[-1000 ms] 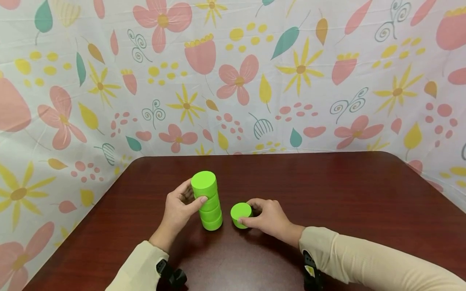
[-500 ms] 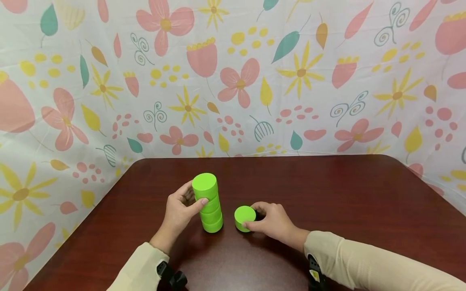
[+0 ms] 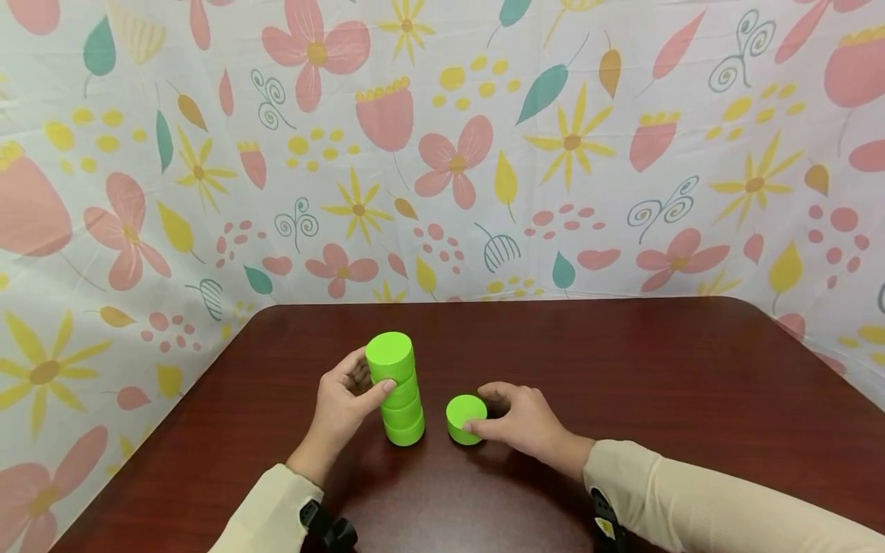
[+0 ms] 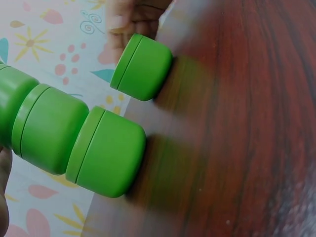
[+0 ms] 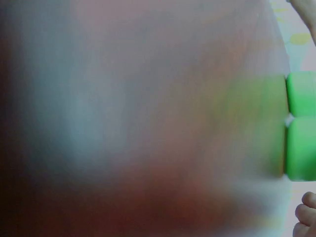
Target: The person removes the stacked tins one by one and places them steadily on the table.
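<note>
My left hand (image 3: pixel 346 395) grips a tall stack of bright green lidded jars (image 3: pixel 401 395) near its top, with the thumb across the front. The stack stands on the table, leaning slightly left in the head view. To its right, a single green jar (image 3: pixel 465 430) of the same kind sits upright on the table. Around that jar's right side is my right hand (image 3: pixel 528 418), its thumb and fingers spread apart. In the left wrist view a narrow gap shows between the thumb and the single jar (image 4: pixel 145 69). The right wrist view catches only this jar's edge and some curled fingers (image 5: pixel 306 217).
The dark brown, glossy table (image 3: pixel 622 369) reaches back to a white flower-print curtain (image 3: pixel 456 253). Black wrist cameras sit at both cuffs, the left camera (image 3: pixel 328 530) close above the table's near part.
The single jar has moved slightly right, away from the stack, then stayed put. My right hand has shifted right and lifted a little off it. The left hand keeps its grip.
</note>
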### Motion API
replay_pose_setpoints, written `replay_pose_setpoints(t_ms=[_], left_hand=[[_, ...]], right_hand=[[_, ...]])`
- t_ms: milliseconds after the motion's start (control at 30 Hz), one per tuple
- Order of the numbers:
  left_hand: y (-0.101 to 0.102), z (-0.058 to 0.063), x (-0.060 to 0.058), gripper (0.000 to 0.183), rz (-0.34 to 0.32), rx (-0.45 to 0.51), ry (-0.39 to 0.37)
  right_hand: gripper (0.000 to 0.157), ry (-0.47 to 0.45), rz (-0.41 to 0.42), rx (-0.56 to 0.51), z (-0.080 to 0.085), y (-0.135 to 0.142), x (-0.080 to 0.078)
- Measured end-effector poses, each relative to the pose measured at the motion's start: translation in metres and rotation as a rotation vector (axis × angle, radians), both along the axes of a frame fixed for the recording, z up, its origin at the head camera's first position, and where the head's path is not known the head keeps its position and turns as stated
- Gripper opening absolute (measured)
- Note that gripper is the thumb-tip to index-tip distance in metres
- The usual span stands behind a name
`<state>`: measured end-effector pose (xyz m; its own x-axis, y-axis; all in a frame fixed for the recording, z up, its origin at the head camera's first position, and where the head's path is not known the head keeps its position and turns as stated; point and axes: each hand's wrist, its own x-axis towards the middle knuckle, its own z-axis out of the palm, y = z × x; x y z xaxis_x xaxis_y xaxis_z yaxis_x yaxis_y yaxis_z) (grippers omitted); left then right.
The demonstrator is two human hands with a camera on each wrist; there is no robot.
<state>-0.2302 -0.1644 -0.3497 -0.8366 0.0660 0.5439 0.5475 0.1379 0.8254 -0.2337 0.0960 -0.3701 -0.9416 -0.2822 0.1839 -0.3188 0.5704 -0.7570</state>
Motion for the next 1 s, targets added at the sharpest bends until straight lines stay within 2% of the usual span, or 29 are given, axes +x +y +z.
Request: replay_pose_setpoints(t_ms=[300,600,767,1000], left_hand=[[-0.006,-0.004,-0.001,0.056,-0.059,-0.005,-0.001],[-0.01,-0.014,0.002,0.054,-0.061,-0.075,-0.067],[-0.011,-0.019,0.003,0.053,-0.069,-0.101,-0.094],[-0.011,-0.019,0.002,0.051,-0.071,-0.105,-0.095]], right_hand=[[0.055,0.015,0.082,-0.017,0.025,-0.004,-0.007],[0.055,0.057,0.142,-0.029,0.063,-0.02,-0.015],[0.057,0.091,0.197,0.0,0.078,-0.033,-0.017],[0.059,0.121,0.236,0.044,0.095,-0.051,-0.015]])
